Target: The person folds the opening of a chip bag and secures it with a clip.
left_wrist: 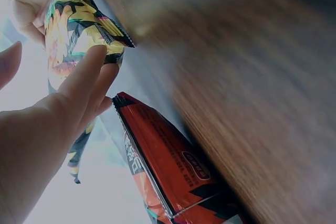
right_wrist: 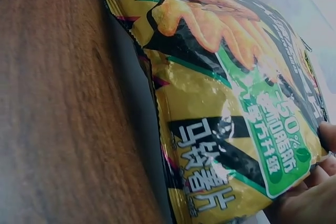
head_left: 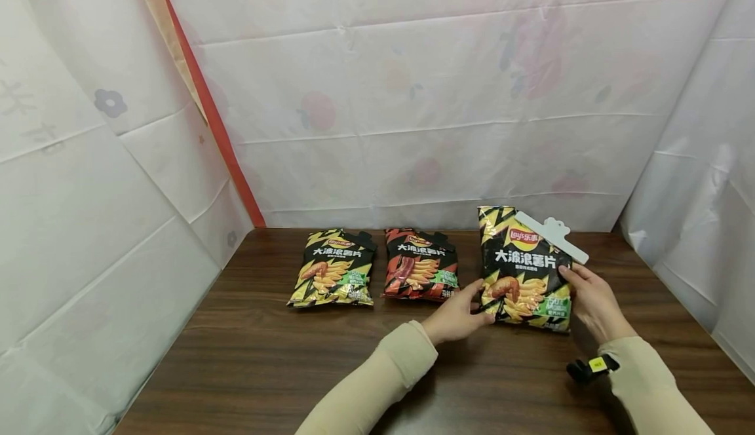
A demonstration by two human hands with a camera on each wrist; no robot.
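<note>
A yellow-and-black bag of potato chips [head_left: 523, 278] is tilted up at the right of the table, with a white bag clip [head_left: 551, 235] across its upper right corner. My right hand [head_left: 596, 304] grips its right edge, thumb on the front and fingers behind. At the lower left corner my left hand [head_left: 457, 314] touches the bag with fairly straight fingers [left_wrist: 86, 77], its thumb spread apart. Whether the bag's bottom rests on the table is unclear. Left of it lies a red chip bag [head_left: 420, 268], then another yellow chip bag [head_left: 333, 271], each with a black clip at its upper right corner.
The dark wooden table [head_left: 253, 363] ends at white patterned sheets [head_left: 413, 107] behind and on both sides. A red strip [head_left: 206, 101] runs down the left back corner. A black strap with a yellow tag [head_left: 596, 364] sits at the right wrist.
</note>
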